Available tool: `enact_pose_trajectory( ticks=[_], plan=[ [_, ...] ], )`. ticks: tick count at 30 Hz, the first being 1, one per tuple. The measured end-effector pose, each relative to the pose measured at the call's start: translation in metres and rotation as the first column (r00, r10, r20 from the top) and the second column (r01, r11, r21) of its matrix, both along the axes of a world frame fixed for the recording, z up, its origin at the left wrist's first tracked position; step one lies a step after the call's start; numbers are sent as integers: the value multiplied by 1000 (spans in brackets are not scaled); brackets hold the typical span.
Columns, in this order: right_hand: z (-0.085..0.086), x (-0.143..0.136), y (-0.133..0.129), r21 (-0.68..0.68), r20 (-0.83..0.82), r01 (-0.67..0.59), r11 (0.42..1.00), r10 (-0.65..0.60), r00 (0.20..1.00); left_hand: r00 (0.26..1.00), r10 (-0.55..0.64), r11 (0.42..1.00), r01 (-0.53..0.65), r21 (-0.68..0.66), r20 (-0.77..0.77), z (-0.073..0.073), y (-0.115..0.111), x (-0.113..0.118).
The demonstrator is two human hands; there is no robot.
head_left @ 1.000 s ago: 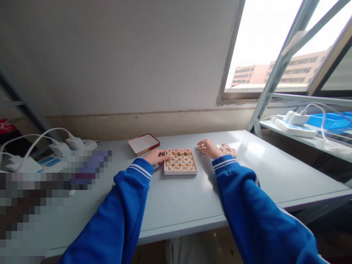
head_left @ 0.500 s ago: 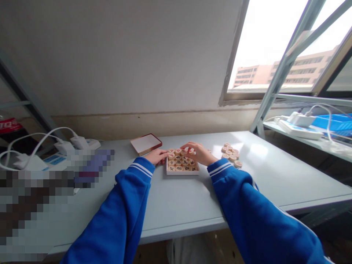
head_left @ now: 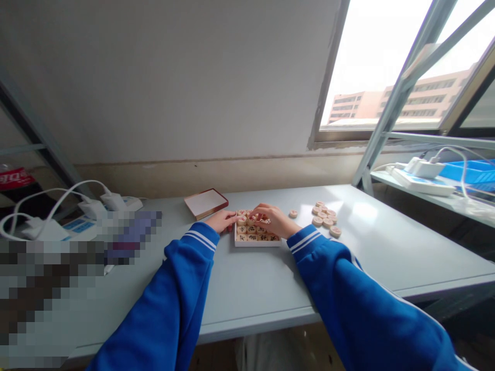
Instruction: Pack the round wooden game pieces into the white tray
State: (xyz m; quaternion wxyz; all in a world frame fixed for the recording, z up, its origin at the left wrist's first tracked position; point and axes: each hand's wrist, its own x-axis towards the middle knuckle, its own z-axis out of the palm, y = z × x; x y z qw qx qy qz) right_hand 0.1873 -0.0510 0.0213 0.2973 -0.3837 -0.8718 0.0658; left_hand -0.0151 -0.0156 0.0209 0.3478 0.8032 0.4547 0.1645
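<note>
The box [head_left: 257, 244] stood on the table [head_left: 247, 288], its near wall facing a bare stretch that ran between the two sleeves to the table's near edge. Beyond the box, a narrower strip of table lay before the wall [head_left: 216, 178]. The lid [head_left: 207, 203] lay just beyond the box and to its left, showing its pale inside. Right of the box there was a gap, then a single disc [head_left: 293, 214], then a cluster of loose discs [head_left: 324, 214], with open table past them. Well to the left of the box were plugs and cables [head_left: 93, 208]; far to its right, a shelf held a blue basket [head_left: 469, 171].

The left hand [head_left: 222, 221] was at the box's left wall, thumb and fingers slightly parted at the rim, touching it near the far corner; how firmly it gripped could not be told. The right hand [head_left: 275, 220] arched over the box from the right, fingers bent down onto the packed discs [head_left: 252, 237]. Its fingertips were partly hidden, so whether they pinched a disc could not be told.
</note>
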Motion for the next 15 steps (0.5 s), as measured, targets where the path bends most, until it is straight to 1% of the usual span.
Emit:
enact_pose_trajectory(
  ticks=[3,5,7,8,9,10,12,14,15],
  plan=[
    [1,-3,-1,-17,-3,18,1000,-18,1000,1000,0,1000,0,15,-14,-1,0,0],
    [5,-1,-2,-13,23,39,999,-39,999,1000,15,1000,-14,25,-21,-1,0,1],
    [12,7,-3,36,98,119,992,-122,988,999,26,999,-25,32,-31,-2,1,0],
    [15,14,-3,75,144,191,979,-200,969,999,25,999,-24,35,-36,-3,1,0],
    [19,22,-3,112,188,281,953,-298,936,999,26,999,-24,37,-42,-3,2,0],
    [21,31,-3,137,229,384,913,-406,885,999,30,999,-28,41,-45,-3,2,0],
    [24,51,-4,103,322,587,803,-586,744,998,41,998,-40,44,-40,-4,3,-1],
    [23,67,-5,10,413,729,685,-667,620,999,49,998,-49,30,-23,-5,4,-1],
    [22,72,-6,-35,442,767,641,-679,587,999,52,998,-52,18,-14,-6,5,-1]
  ],
)
